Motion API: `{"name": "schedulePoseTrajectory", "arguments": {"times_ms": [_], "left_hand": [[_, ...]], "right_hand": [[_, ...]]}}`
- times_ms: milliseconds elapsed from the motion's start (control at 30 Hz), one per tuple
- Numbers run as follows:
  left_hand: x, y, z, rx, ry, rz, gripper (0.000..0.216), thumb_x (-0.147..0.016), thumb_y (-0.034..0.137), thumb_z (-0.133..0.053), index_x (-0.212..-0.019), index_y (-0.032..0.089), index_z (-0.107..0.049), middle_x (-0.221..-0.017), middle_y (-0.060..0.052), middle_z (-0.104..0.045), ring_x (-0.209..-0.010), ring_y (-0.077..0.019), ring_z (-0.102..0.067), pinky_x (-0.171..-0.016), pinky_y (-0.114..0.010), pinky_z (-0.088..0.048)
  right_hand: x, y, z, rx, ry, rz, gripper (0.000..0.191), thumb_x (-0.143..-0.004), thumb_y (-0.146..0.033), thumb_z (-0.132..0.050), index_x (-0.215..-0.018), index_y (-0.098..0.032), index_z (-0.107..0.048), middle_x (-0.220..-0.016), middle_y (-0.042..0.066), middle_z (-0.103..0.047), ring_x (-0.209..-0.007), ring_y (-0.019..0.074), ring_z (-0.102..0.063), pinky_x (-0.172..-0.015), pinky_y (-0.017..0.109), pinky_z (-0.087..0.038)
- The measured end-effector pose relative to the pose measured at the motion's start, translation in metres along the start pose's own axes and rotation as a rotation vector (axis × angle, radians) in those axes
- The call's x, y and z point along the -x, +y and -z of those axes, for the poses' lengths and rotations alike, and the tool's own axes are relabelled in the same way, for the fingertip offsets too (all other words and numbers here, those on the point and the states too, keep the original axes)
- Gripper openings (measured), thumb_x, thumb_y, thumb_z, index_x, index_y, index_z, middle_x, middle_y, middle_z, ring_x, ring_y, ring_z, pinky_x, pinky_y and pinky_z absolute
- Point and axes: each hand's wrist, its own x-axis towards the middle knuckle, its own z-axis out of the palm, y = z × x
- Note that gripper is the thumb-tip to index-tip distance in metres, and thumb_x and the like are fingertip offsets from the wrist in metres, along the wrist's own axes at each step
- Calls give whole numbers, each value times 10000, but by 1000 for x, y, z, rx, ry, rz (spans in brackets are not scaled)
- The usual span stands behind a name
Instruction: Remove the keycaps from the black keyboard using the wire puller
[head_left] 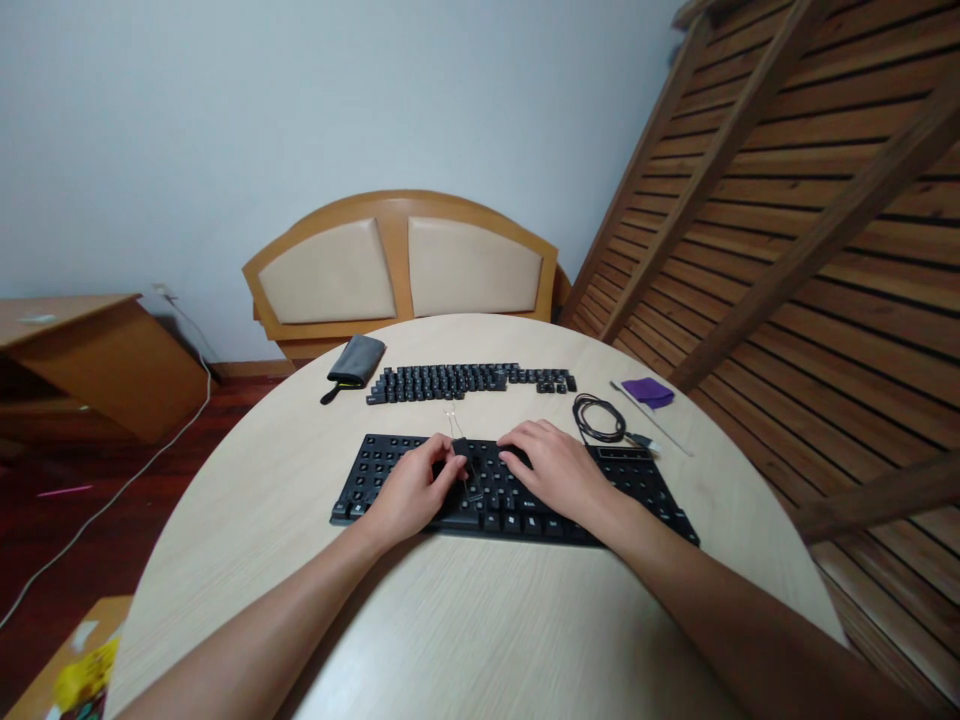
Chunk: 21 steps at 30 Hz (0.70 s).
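A black keyboard (495, 510) lies flat before me, with many of its keycaps off and bare switch posts showing. My left hand (416, 480) is over its left-middle part, thumb and fingers pinched on the dark handle of a wire keycap puller (460, 450). Thin wire loops stick out from both ends of that handle, the lower ones hanging over the keys. My right hand (559, 465) rests on the keyboard's middle, fingers bent and thumb apart, holding nothing that I can see. Loose black keycaps (442, 381) stand in rows behind the keyboard.
Behind the keyboard on the round table (480, 620) lie a grey pouch (358, 360) at left and, at right, a coiled USB cable (600, 420), a thin stick (652, 418) and a purple cloth (649, 392). Wooden slats (787, 250) lean close on the right.
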Motion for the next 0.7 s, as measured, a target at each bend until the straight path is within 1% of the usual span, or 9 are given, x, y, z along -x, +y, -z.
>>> {"name": "schedulePoseTrajectory", "arguments": {"times_ms": [167, 400, 533, 633, 700], "left_hand": [[5, 5, 0, -34, 39, -25, 148, -972, 294, -493, -873, 196, -542, -813, -23, -709, -781, -195, -650, -744, -322, -445], [13, 13, -10, 8, 67, -63, 114, -963, 275, -513, -924, 193, -583, -852, -35, -719, -807, -194, -665, -759, -325, -472], [10, 11, -11, 52, 45, -41, 129, -969, 276, -510, -936, 190, -600, -860, -38, -723, -813, -194, -666, -760, -326, -480], [10, 9, -11, 85, 22, -35, 152, -978, 283, -501, -947, 187, -615, -871, -39, -720, -817, -190, -661, -766, -322, -483], [10, 9, -10, 72, 11, -51, 171, -981, 286, -500, -922, 187, -626, -872, -38, -717, -807, -185, -657, -759, -316, -482]], "right_hand": [[6, 10, -5, -56, 24, 106, 247, -975, -298, -517, -1127, -181, -672, -1070, 81, -680, -1032, 234, -590, -921, 383, -486], [7, 14, -9, -152, 36, 186, 243, -984, -262, -491, -1098, -205, -698, -1146, 84, -670, -1086, 229, -582, -964, 409, -482], [11, 13, -7, -236, 3, 249, 219, -967, -237, -513, -1059, -218, -710, -1200, 79, -671, -1149, 224, -567, -1002, 419, -461], [13, 12, -4, -280, -33, 280, 203, -950, -254, -538, -1074, -222, -697, -1228, 79, -665, -1179, 227, -552, -1036, 440, -433], [14, 11, -3, -292, -54, 285, 200, -930, -271, -565, -1077, -220, -690, -1247, 82, -657, -1201, 233, -537, -1054, 448, -420]]}}
